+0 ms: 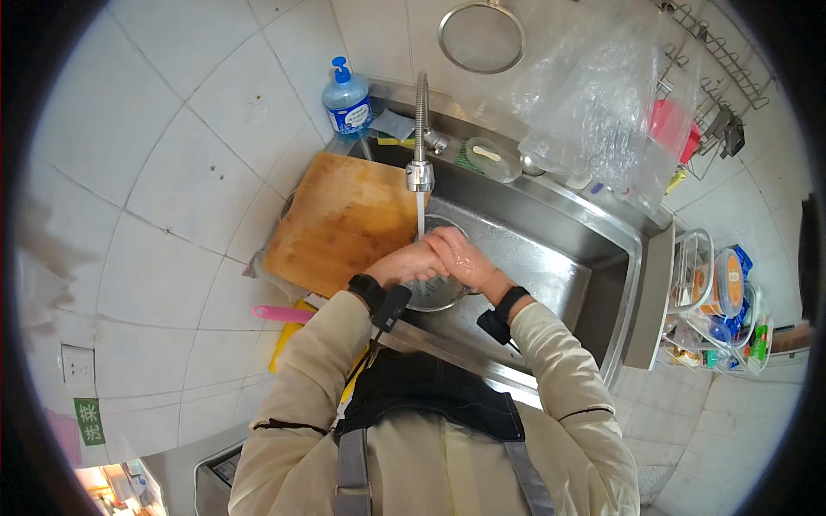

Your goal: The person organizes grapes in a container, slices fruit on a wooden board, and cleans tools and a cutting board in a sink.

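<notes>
My left hand (403, 263) and my right hand (465, 258) are clasped together, wet, over the stainless steel sink (533, 273). The right fingers wrap across the left hand, whose own fingers are curled and partly hidden. Just behind them, a stream of water (421, 213) runs down from the spring-necked faucet (420, 176). Below the hands sits a round metal-rimmed bowl or strainer (437, 301); its inside is mostly covered by my hands. Nothing else shows in either hand.
A wooden cutting board (340, 228) lies over the sink's left part. Behind it stands a blue pump bottle (349, 107). A soap dish (493, 159) rests on the back ledge, near hanging plastic bags (594, 103). A pink handle (282, 314) sticks out at left; a filled rack (714, 292) hangs right.
</notes>
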A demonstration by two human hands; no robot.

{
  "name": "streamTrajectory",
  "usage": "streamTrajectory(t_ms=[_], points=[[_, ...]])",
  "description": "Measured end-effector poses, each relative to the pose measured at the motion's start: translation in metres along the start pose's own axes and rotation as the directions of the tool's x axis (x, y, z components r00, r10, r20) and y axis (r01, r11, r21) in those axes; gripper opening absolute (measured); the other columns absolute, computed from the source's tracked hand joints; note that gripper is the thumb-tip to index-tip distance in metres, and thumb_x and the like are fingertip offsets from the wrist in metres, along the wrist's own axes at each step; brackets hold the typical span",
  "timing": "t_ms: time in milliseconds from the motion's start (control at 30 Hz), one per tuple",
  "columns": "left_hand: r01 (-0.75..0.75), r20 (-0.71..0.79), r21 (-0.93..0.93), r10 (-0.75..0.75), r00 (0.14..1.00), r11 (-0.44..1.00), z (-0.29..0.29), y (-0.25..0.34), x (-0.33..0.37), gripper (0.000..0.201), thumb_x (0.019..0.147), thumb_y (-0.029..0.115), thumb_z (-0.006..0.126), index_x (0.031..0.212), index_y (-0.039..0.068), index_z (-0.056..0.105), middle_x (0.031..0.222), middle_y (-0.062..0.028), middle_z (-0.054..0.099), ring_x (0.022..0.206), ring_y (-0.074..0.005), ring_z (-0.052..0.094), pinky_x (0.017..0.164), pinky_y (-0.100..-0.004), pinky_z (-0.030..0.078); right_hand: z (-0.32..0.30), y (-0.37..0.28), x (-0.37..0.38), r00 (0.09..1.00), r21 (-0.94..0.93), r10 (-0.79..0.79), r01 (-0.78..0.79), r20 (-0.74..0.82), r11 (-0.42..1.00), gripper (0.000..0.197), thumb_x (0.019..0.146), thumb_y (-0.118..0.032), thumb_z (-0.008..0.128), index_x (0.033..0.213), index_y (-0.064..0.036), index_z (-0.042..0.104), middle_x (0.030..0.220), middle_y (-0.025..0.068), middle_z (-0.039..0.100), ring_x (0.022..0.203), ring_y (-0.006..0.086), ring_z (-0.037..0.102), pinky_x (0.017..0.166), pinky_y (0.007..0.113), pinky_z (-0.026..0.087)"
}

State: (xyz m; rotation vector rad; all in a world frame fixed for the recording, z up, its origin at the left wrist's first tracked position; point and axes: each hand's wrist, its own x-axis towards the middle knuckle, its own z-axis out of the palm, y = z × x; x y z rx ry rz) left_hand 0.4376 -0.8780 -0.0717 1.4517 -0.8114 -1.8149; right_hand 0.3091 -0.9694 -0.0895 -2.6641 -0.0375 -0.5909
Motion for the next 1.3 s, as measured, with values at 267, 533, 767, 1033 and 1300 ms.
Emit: streamTrajectory(t_ms=[267, 533, 767, 1033, 1300], points=[[-0.315, 0.048, 0.942, 0.882, 0.469, 0.116, -0.027, -0.035, 0.032, 0.017, 0.068, 0.015, 0.059, 0.07, 0.005, 0.045, 0.065, -0.0167, 0.056, 0.052, -0.0311, 0.054, 0.048, -0.0389, 0.042, 0.012, -0.003, 0.037, 0.952, -0.399, 0.217, -0.116, 0.218, 0.91, 0.022, 0.072, -0.013, 0.052, 0.091, -0.0031, 0.056, 0.076, 0.0131, 0.061, 0.075, 0.0276, 0.06, 0.068, 0.035, 0.047], [0.262, -0.481, 0.845, 0.447, 0.755, 0.466, -0.005, -0.015, 0.014, 0.02, 0.07, 0.016, 0.057, 0.08, 0.0, 0.051, 0.08, -0.0195, 0.06, 0.077, -0.037, 0.057, 0.064, -0.0436, 0.045, 0.006, 0.006, 0.033, 0.799, 0.22, 0.402, -0.534, 0.448, 0.816, 0.042, 0.065, -0.01, 0.058, 0.104, -0.0022, 0.049, 0.093, 0.0211, 0.059, 0.087, 0.0389, 0.055, 0.075, 0.041, 0.045], [-0.11, -0.311, 0.011, 0.108, 0.944, 0.994, -0.044, -0.023, 0.018, 0.021, 0.076, 0.029, 0.054, 0.065, 0.012, 0.048, 0.049, -0.0014, 0.045, 0.038, -0.0135, 0.041, 0.033, -0.0261, 0.029, -0.003, -0.014, 0.018, 0.997, 0.131, -0.024, 0.014, 0.075, 0.991, 0.077, 0.058, 0.01, 0.05, 0.129, -0.005, 0.025, 0.125, 0.0167, 0.037, 0.113, 0.0345, 0.039, 0.094, 0.039, 0.034], [0.101, -0.116, 0.351, -0.064, 0.991, 0.931, -0.04, -0.001, 0.009, 0.008, 0.076, 0.017, 0.054, 0.08, 0.012, 0.049, 0.052, 0.0037, 0.039, 0.04, -0.0051, 0.031, 0.033, -0.0204, 0.022, 0.016, 0.014, 0.048, 0.963, -0.298, 0.054, 0.028, 0.263, 0.954, 0.027, 0.072, -0.007, 0.046, 0.098, -0.0027, 0.052, 0.093, 0.011, 0.056, 0.097, 0.0262, 0.054, 0.082, 0.035, 0.041], [0.225, -0.453, 0.856, 0.465, 0.761, 0.465, -0.04, -0.04, 0.042, 0.041, 0.064, 0.021, 0.065, 0.103, 0.011, 0.058, 0.087, -0.013, 0.064, 0.077, -0.029, 0.064, 0.063, -0.0371, 0.051, 0.023, 0.004, 0.058, 0.724, -0.305, 0.563, -0.474, 0.399, 0.826, 0.022, 0.07, -0.015, 0.056, 0.091, -0.0069, 0.058, 0.084, 0.0126, 0.064, 0.082, 0.026, 0.062, 0.085, 0.04, 0.041]])
